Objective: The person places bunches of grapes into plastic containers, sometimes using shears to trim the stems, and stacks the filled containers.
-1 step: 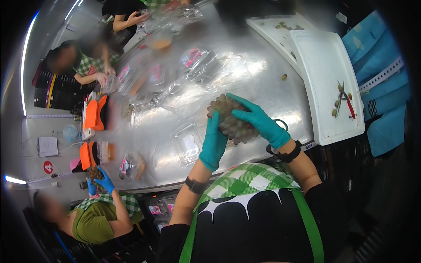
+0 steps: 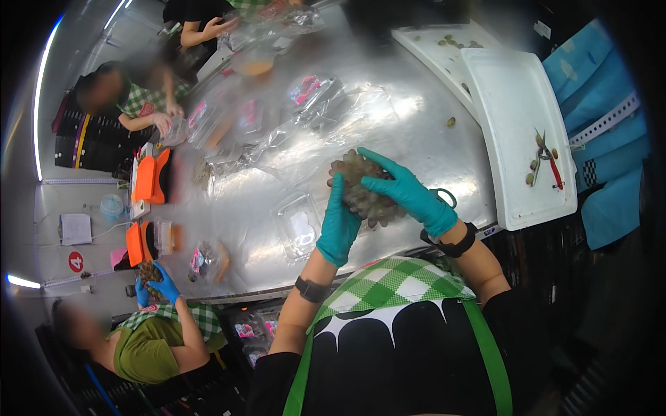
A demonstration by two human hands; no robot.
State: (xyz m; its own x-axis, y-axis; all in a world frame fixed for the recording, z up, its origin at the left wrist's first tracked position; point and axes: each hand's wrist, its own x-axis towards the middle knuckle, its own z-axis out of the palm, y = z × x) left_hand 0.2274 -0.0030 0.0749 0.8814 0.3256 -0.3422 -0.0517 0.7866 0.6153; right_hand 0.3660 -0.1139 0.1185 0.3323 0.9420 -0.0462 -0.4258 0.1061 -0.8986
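Observation:
A bunch of purplish-green grapes (image 2: pixel 356 197) is held above the metal table between my two teal-gloved hands. My left hand (image 2: pixel 336 225) supports its left and near side, with the thumb up against the grapes. Across the top and right side lie the curved fingers of my right hand (image 2: pixel 415 195). A dark loop (image 2: pixel 448 197), shaped like a scissors handle, shows beside the right palm; what it joins is hidden. Just left of my left hand, a clear plastic tray (image 2: pixel 298 225) rests on the table.
White trays stand at the right; the nearer tray (image 2: pixel 517 125) holds red-handled snips (image 2: pixel 554 170) and a few grapes. A loose grape (image 2: pixel 451 122) lies on the metal table (image 2: pixel 423 149). Clear packages (image 2: pixel 257 114) cover its far left. Co-workers handle things along the left and far sides.
My right thumb has slid slightly left and down over the grapes. The bunch looks turned a little between my hands.

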